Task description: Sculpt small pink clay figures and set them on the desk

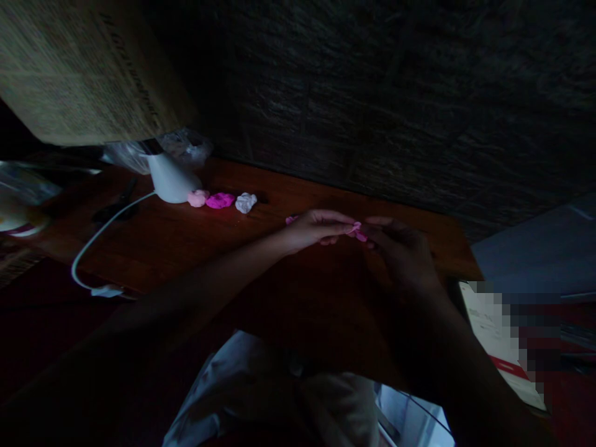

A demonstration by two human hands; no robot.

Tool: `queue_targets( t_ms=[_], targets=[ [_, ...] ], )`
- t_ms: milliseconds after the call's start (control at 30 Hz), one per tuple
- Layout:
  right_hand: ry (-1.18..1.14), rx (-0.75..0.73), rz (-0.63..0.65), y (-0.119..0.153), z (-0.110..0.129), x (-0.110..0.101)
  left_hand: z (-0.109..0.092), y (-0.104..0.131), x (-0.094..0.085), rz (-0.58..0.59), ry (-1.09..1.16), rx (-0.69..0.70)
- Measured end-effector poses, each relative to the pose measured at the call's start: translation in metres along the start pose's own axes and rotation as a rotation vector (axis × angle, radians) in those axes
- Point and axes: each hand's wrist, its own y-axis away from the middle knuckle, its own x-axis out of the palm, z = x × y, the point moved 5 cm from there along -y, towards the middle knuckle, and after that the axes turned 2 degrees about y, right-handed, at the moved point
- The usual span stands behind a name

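Observation:
Between the fingertips of both hands is a small piece of pink modelling clay (357,230), thin and folded-looking. My left hand (316,228) pinches it from the left, and my right hand (403,248) closes on it from the right. Both hands hover over the wooden table (186,248). Another bit of pink clay (291,219) shows just behind my left wrist, mostly hidden. Farther left lie a light pink lump (198,198), a bright magenta lump (220,200) and a white lump (246,202) of clay in a row.
A lamp with a white base (172,180) and a newsprint-patterned shade (84,74) stands at the back left, its white cable (93,242) looping over the table. Scissors (118,202) lie beside it. Clear plastic (186,146) sits behind. A dark textured wall (349,105) borders the table.

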Motion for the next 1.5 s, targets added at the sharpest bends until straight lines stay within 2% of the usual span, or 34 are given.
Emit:
queue_targets(
  t_ms=[300,600,867,1500],
  targets=[
    [-0.045,0.051,0.000,0.001,-0.002,0.001,-0.003,0.001,-0.001,-0.040,-0.030,0.019],
    [-0.031,-0.017,0.065,0.002,-0.001,0.003,-0.011,0.003,0.001,-0.081,-0.089,0.092],
    [0.046,-0.052,0.060,0.002,0.001,0.004,-0.014,0.005,0.003,-0.100,-0.181,0.156],
    [0.098,-0.117,0.091,0.003,0.003,0.006,-0.019,0.009,0.005,-0.102,-0.222,0.183]
  ],
)
